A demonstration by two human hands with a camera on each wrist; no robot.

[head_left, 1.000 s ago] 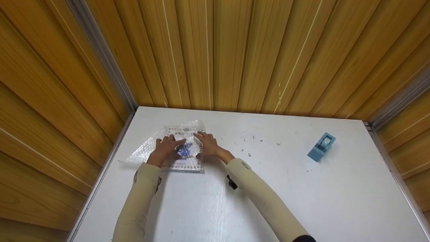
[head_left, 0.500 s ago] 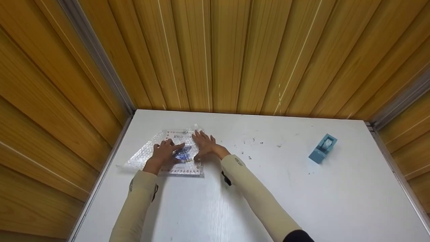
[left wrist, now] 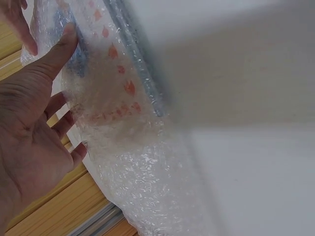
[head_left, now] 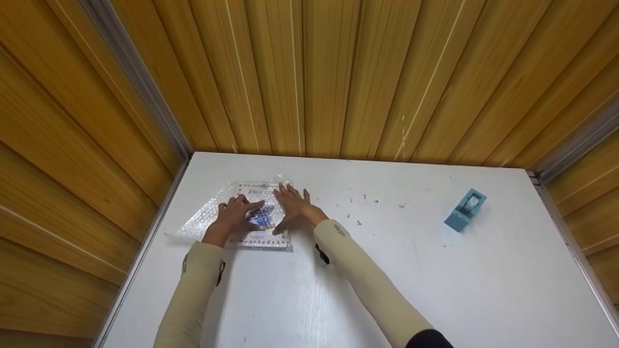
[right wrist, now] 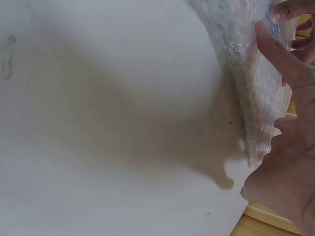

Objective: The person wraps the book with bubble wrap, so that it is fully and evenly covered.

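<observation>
A flat rectangular item [head_left: 258, 240] with a white face, a red-marked border and a blue picture lies under clear bubble wrap [head_left: 205, 217] on the table's left side. My left hand [head_left: 234, 216] rests on the wrap over the item's left part; its thumb touches the blue area in the left wrist view, with the other fingers [left wrist: 62, 124] at the edge of the sheet. The right hand [head_left: 293, 207] lies spread along the item's right edge, fingers extended over the wrap. In the right wrist view its thumb [right wrist: 275, 49] presses on the wrapped surface [right wrist: 256, 93].
A blue tape dispenser [head_left: 465, 210] stands on the right of the white table [head_left: 387, 270]. Several small dark marks are on the tabletop right of the hands. Wood-patterned walls [head_left: 324, 82] rise at the back and both sides. A loose wrap corner extends to the left.
The right hand has shifted slightly left over the item, with its fingers flatter. The wrap's raised top right corner sits lower. My left hand keeps nearly the same place.
</observation>
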